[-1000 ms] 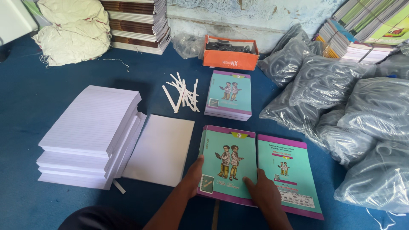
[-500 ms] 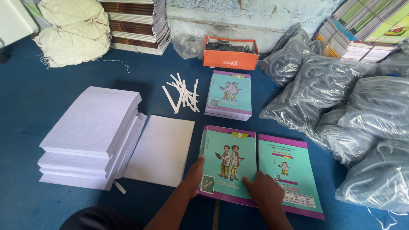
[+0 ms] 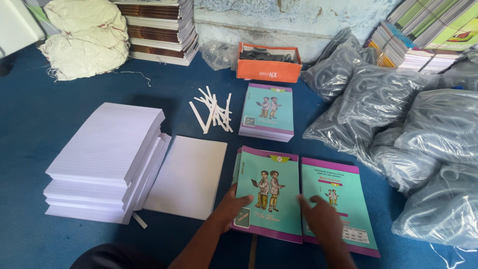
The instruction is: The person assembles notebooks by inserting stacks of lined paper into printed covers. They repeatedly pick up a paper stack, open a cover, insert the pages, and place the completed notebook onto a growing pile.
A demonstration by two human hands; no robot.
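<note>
A teal and purple notebook cover (image 3: 271,192) lies opened flat on the blue floor, its front panel on the left and its back panel (image 3: 338,199) on the right. My left hand (image 3: 233,205) presses on the front panel's lower left edge. My right hand (image 3: 322,220) rests flat on the back panel, close to the fold. Neither hand holds anything up. A thin white sheet stack (image 3: 187,175) lies just left of the cover.
A tall pile of ruled white paper (image 3: 104,159) stands at the left. Loose white strips (image 3: 213,112), a small stack of teal notebooks (image 3: 268,110) and an orange box (image 3: 269,64) lie further back. Grey plastic bags (image 3: 413,134) crowd the right; book stacks (image 3: 159,30) line the wall.
My right hand has slid slightly right and down across the fold onto the back panel. My left hand stays on the front panel's edge.
</note>
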